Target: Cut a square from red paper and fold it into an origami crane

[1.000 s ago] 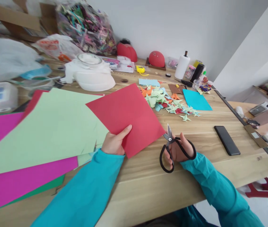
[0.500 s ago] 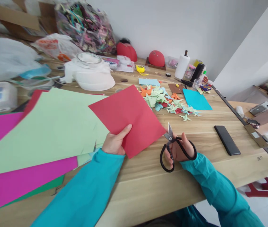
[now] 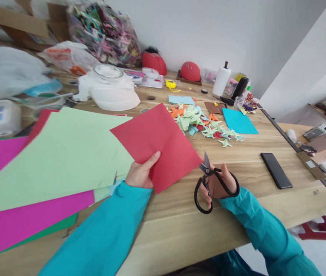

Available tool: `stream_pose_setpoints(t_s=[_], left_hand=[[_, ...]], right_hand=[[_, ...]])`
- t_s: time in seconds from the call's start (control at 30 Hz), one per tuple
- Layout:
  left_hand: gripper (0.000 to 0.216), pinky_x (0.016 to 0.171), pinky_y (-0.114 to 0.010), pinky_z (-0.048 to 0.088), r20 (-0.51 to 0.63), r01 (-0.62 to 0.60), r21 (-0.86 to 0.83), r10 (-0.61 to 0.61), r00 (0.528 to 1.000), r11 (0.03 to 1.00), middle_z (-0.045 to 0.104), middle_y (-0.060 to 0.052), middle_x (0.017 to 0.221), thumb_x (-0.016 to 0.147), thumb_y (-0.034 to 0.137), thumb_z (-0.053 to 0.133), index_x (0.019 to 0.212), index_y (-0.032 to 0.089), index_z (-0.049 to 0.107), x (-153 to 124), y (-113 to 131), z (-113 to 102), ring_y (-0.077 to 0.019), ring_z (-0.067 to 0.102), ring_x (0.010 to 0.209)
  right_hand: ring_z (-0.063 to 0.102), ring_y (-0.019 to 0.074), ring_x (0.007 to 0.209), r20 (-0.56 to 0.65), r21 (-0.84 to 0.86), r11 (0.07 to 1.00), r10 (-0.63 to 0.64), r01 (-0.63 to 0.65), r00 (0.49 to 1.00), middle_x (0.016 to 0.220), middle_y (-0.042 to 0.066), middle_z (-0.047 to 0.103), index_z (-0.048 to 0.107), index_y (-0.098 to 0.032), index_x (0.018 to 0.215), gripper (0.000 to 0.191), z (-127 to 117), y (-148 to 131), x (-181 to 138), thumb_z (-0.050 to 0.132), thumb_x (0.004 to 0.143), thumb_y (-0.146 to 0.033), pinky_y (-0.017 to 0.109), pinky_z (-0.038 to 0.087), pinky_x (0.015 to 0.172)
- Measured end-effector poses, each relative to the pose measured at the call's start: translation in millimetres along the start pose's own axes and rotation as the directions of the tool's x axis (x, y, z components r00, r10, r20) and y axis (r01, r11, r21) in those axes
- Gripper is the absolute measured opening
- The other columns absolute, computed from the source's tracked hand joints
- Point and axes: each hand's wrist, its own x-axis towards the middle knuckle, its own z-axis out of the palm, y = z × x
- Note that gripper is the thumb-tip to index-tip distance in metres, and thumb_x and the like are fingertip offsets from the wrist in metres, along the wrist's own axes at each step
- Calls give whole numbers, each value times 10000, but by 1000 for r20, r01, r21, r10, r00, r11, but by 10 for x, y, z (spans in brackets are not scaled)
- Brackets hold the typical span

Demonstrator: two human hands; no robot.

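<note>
My left hand pinches the near edge of a red paper sheet, thumb on top, and holds it tilted above the wooden table. My right hand grips black-handled scissors with fingers through the loops. The short blades point up and away, their tip right at the red sheet's right corner. Both arms wear teal sleeves.
Large light-green, magenta and green sheets lie fanned at the left. A pile of small folded paper shapes and a cyan sheet sit beyond. A black phone lies at the right. Bags, a white container and a paper roll crowd the back.
The red sheet has shifted slightly right toward the scissors. The scissors have dropped a little, and the blade tip now meets the sheet's corner.
</note>
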Motion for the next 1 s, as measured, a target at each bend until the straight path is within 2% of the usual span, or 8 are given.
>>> stream_pose_setpoints(t_s=[0.23, 0.4, 0.53, 0.67, 0.77, 0.9, 1.0], left_hand=[[388, 893, -404, 528, -18, -64, 19, 65, 998, 998, 710, -71, 1008, 590, 140, 779, 967, 172, 690, 24, 2, -7, -262, 642, 983], [382, 900, -422, 521, -23, -88, 13, 88, 996, 996, 706, -82, 1015, 586, 149, 781, 957, 164, 689, 11, -22, 8, -272, 642, 980], [362, 920, -401, 508, -17, -47, 14, 48, 999, 999, 705, -76, 1016, 613, 165, 768, 964, 180, 682, -1, -34, 12, -263, 640, 990], [389, 937, -375, 495, 35, -12, -5, 12, 999, 1000, 695, -69, 1050, 605, 189, 781, 979, 193, 675, 0, -41, 6, -254, 632, 1008], [424, 940, -384, 493, 29, -35, -13, 35, 999, 999, 692, -69, 1059, 582, 191, 795, 988, 191, 674, 0, -53, 9, -258, 630, 1011], [424, 934, -426, 495, -19, -91, 29, 92, 996, 995, 700, -78, 1027, 555, 198, 807, 959, 175, 681, 4, -76, 12, -278, 617, 1031], [395, 921, -455, 501, -57, -161, 93, 166, 984, 983, 701, -83, 1016, 536, 225, 814, 906, 164, 688, 12, -93, 0, -292, 612, 1036]], right_hand=[[481, 127, 487, -94, -68, 997, 25, -32, 995, 699, 8, 543, 264, -272, 1372, 815, 51, -38, -7, -73, 781, -721, 296, 454, 475], [482, 126, 468, -29, -177, 984, -35, 30, 999, 678, 5, 542, 206, -258, 1396, 821, 23, 13, -19, 12, 776, -759, 268, 431, 439], [471, 120, 429, 4, -242, 970, -38, 38, 999, 639, -5, 540, 153, -251, 1409, 839, 11, 59, -16, 9, 765, -770, 259, 422, 416], [432, 107, 378, 36, -237, 971, -23, 31, 999, 624, -12, 542, 112, -268, 1409, 835, 34, 66, -12, -22, 755, -769, 255, 412, 388], [435, 108, 385, 47, -219, 974, -50, 59, 998, 622, -12, 548, 152, -274, 1396, 829, 45, 59, -17, 8, 754, -779, 245, 406, 385], [461, 117, 428, -26, -156, 987, -53, 48, 998, 634, -11, 543, 244, -261, 1370, 810, 64, 36, -27, 24, 774, -764, 255, 421, 419], [475, 123, 464, -80, -109, 994, -29, 20, 996, 673, -1, 548, 257, -264, 1370, 804, 99, 7, -30, 15, 781, -754, 264, 432, 440]])
